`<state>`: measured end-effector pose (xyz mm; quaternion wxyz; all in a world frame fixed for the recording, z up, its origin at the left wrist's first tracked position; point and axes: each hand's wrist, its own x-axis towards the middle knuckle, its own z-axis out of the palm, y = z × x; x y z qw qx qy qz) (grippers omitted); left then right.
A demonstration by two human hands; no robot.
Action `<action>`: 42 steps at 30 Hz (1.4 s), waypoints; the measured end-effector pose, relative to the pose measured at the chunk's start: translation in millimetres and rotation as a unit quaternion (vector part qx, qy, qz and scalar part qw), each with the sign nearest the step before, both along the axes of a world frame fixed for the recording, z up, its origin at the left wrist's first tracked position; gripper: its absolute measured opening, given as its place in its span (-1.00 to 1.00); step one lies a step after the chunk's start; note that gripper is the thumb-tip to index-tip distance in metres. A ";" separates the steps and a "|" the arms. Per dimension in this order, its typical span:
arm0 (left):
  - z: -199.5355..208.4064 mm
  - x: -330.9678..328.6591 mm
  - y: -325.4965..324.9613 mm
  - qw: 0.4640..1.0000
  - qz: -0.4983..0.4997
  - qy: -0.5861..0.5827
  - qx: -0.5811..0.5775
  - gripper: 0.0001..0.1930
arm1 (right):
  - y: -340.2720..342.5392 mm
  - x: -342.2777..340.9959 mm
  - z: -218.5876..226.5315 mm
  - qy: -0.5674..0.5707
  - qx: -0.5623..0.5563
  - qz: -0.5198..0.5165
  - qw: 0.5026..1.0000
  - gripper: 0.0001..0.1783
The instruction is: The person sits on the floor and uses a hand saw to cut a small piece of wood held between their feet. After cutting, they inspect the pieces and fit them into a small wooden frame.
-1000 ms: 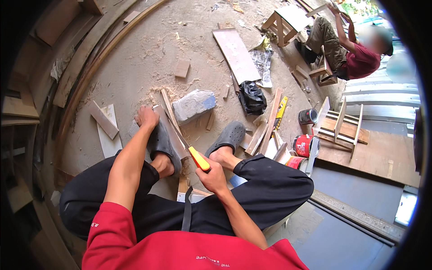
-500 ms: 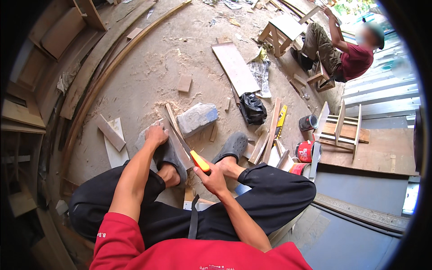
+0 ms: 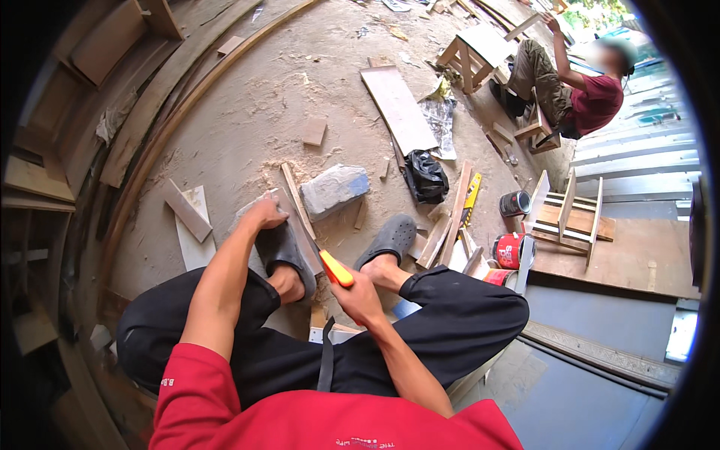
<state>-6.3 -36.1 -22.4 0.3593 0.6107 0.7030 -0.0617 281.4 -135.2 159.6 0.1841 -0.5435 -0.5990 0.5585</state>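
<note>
My right hand (image 3: 357, 298) grips the yellow-orange handle of a handsaw (image 3: 335, 268). Its thin blade points away from me, along the right edge of a narrow wooden board (image 3: 303, 247). At the board's far end, my left hand (image 3: 268, 214) holds the wood with its fingers curled over the top. My left foot, in a grey clog (image 3: 280, 246), rests against the board's left side. Under my left hand there seems to be a pale block, mostly hidden. Just right of the blade lies a slim wooden strip (image 3: 298, 199).
A grey stone block (image 3: 334, 190) sits beyond the saw. Farther right are a black plastic bag (image 3: 426, 177), a second yellow saw (image 3: 471, 196), paint cans (image 3: 513, 250) and a small wooden frame (image 3: 568, 214). A co-worker (image 3: 592, 97) sits at a low wooden stool (image 3: 480, 49).
My right hand and the saw have shifted slightly right and toward me. The left hand keeps its hold on the board. The view has tilted a little.
</note>
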 end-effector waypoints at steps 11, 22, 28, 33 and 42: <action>37.5 4.2 2.6 0.997 -0.015 0.062 -0.051 -0.05 | 3.9 9.1 13.3 -0.034 -0.049 0.056 0.997 -0.43; 13.7 0.4 7.1 0.997 -0.021 0.043 -0.055 0.04 | 4.6 9.1 16.0 -0.012 0.013 0.045 0.999 -0.44; 18.5 3.6 9.5 0.997 -0.012 0.021 -0.071 0.00 | 7.5 3.2 -7.1 -0.010 -0.020 0.019 1.000 -0.43; 13.7 -1.9 1.3 0.998 -0.011 0.004 -0.068 0.10 | -14.0 12.7 -4.0 0.019 -0.001 0.029 0.999 -0.41; 11.0 1.6 -1.4 0.998 -0.008 0.002 -0.055 0.13 | 1.0 7.0 2.3 -0.005 -0.092 -0.002 0.996 -0.45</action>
